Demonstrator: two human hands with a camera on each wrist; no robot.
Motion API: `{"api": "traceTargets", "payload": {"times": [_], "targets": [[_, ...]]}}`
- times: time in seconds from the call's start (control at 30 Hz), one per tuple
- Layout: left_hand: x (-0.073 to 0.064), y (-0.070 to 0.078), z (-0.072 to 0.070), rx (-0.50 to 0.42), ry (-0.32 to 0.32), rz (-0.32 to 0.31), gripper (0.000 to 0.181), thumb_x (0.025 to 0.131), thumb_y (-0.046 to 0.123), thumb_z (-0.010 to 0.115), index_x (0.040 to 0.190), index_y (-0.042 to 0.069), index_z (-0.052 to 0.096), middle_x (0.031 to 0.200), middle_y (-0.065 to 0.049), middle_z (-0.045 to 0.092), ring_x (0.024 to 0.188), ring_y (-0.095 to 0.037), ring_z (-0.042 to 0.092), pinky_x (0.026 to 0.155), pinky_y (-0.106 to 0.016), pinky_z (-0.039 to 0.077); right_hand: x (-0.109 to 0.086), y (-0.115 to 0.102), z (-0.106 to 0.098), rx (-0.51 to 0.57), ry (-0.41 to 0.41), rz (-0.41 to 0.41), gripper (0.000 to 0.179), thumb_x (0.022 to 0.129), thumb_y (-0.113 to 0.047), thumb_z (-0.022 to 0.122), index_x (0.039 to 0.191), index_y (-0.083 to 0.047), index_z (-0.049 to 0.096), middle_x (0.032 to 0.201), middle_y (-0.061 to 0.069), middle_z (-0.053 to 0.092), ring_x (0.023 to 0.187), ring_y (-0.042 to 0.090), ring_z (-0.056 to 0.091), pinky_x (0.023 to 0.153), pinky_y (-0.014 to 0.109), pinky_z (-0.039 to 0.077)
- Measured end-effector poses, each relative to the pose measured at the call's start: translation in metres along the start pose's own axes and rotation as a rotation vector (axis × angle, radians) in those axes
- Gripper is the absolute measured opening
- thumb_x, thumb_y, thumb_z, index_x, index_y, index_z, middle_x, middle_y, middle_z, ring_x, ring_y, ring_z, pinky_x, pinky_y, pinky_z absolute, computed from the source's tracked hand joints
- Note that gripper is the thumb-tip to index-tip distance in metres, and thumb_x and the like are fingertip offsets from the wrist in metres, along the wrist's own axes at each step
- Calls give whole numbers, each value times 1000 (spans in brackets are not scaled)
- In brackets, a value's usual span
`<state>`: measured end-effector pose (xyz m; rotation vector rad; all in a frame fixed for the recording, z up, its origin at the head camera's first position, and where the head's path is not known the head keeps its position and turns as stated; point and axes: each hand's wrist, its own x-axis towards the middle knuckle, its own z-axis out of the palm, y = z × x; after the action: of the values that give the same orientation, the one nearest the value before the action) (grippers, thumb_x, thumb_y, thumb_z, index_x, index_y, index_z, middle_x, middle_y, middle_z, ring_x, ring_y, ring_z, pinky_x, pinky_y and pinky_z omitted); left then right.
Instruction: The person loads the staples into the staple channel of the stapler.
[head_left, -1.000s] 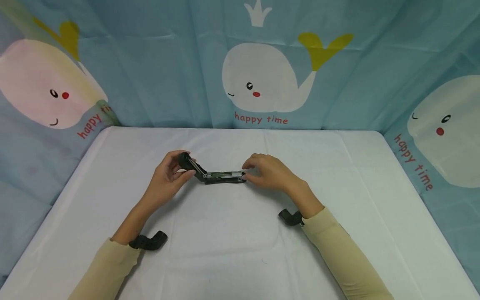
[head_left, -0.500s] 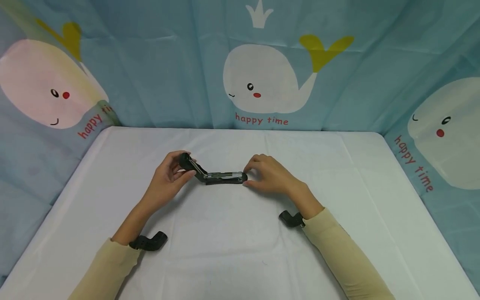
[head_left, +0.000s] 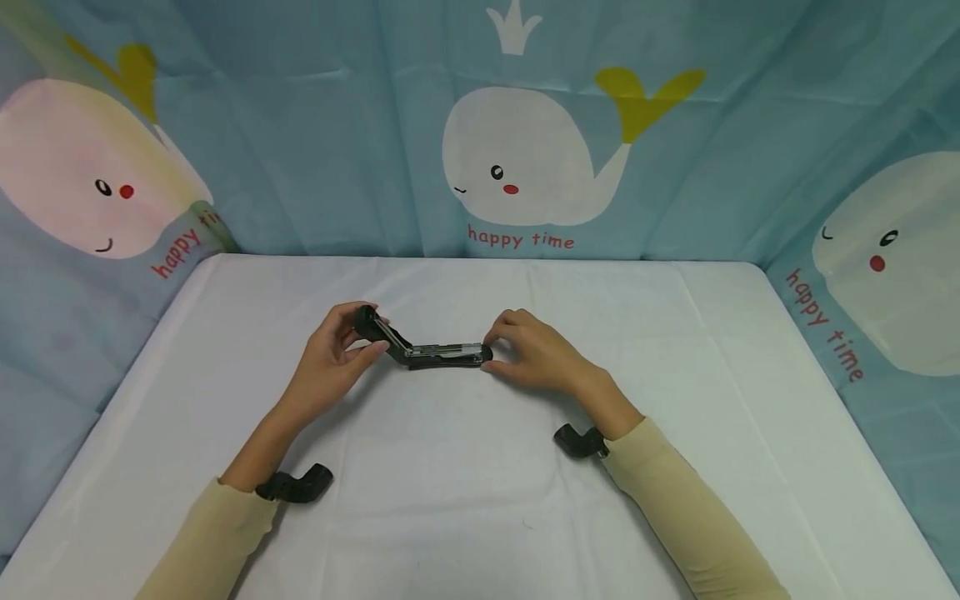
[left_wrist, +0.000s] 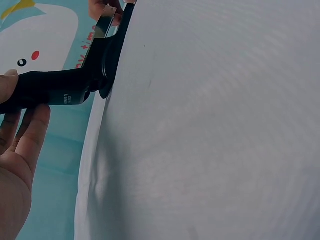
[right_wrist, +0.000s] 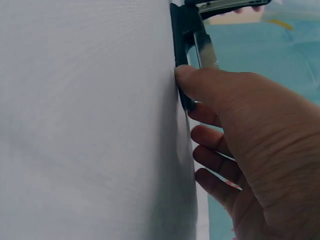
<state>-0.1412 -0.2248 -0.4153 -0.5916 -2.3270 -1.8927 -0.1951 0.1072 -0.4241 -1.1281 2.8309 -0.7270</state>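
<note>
A black stapler point(head_left: 446, 357) stands on the white table, hinged wide apart, with its metal staple channel exposed along the base. My left hand point(head_left: 327, 363) grips its raised top arm, thumb on the near side and fingers behind. Small pale lettering marks that top arm point(left_wrist: 50, 90) in the left wrist view. At the base's far right end, my right hand point(head_left: 542, 350) pinches the stapler between thumb and forefinger. The right wrist view shows the thumb point(right_wrist: 192, 80) against the base's edge, while the other fingers curl loosely below it.
The white cloth-covered table point(head_left: 450, 500) spreads around both hands. A blue curtain point(head_left: 315, 150) printed with whales hangs behind and at both sides. Black wrist-worn devices point(head_left: 296, 483) stick out from both beige sleeves.
My right fingertips have shifted slightly at the stapler's right end, uncovering its rounded black tip. My left hand and the stapler have kept their pose.
</note>
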Motion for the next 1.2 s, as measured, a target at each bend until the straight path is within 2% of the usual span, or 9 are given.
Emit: {"api": "traceTargets", "payload": {"times": [0.1, 0.33, 0.47, 0.67, 0.9, 0.97, 1.1, 1.2], "targets": [[0, 1, 0, 1, -2, 1, 56, 95, -2, 65, 143, -7, 37, 136, 2, 54, 127, -3, 60, 93, -15, 57, 0, 0, 0, -2, 10, -9, 28, 89, -41, 76, 108, -22, 73, 110, -6, 63, 110, 14, 58, 98, 35, 53], [1, 1, 1, -9, 8, -9, 55, 94, -4, 65, 143, 0, 41, 136, 2, 54, 126, -3, 61, 92, -16, 57, 1, 1, -2, -18, 33, -71, 23, 89, -38, 77, 104, -21, 75, 107, -6, 67, 106, 15, 61, 100, 33, 51], [1, 3, 2, -7, 11, -8, 55, 94, -4, 65, 143, -2, 41, 135, 3, 54, 126, -5, 61, 92, -16, 57, 2, 1, -2, -19, 41, -92, 22, 89, -35, 78, 104, -19, 76, 106, -5, 68, 106, 16, 61, 100, 34, 51], [1, 2, 3, 4, 17, -15, 56, 94, -4, 65, 143, -6, 39, 135, -5, 55, 125, -3, 61, 92, -15, 57, 2, 0, -2, -16, 39, -88, 24, 89, -35, 78, 105, -17, 77, 106, -3, 69, 104, 17, 60, 97, 37, 51], [-1, 3, 3, 7, 21, -13, 55, 94, -5, 66, 143, -2, 41, 133, -3, 56, 124, -2, 61, 93, -15, 57, 2, 0, -3, -12, 14, -64, 25, 90, -36, 77, 106, -18, 76, 107, -3, 68, 106, 16, 59, 98, 35, 51], [-1, 3, 3, 8, 23, -12, 54, 94, -5, 66, 143, 0, 42, 133, -8, 56, 124, -3, 61, 92, -15, 57, 2, 0, -3, -2, 4, -58, 25, 90, -37, 77, 107, -18, 76, 107, -4, 68, 106, 15, 59, 99, 35, 51], [0, 2, 4, 17, 27, -3, 55, 94, -5, 66, 143, 2, 43, 134, -11, 55, 123, -3, 61, 92, -14, 57, 2, 0, -4, 9, -7, -44, 25, 90, -36, 77, 108, -18, 76, 107, -5, 67, 107, 15, 59, 100, 35, 51], [1, 3, 4, 46, 24, 6, 55, 94, -4, 66, 143, 2, 43, 133, -5, 56, 120, -2, 61, 92, -13, 56, 2, -1, -5, 19, -7, -40, 25, 90, -36, 76, 108, -18, 76, 108, -4, 67, 107, 15, 59, 99, 35, 51]]}}
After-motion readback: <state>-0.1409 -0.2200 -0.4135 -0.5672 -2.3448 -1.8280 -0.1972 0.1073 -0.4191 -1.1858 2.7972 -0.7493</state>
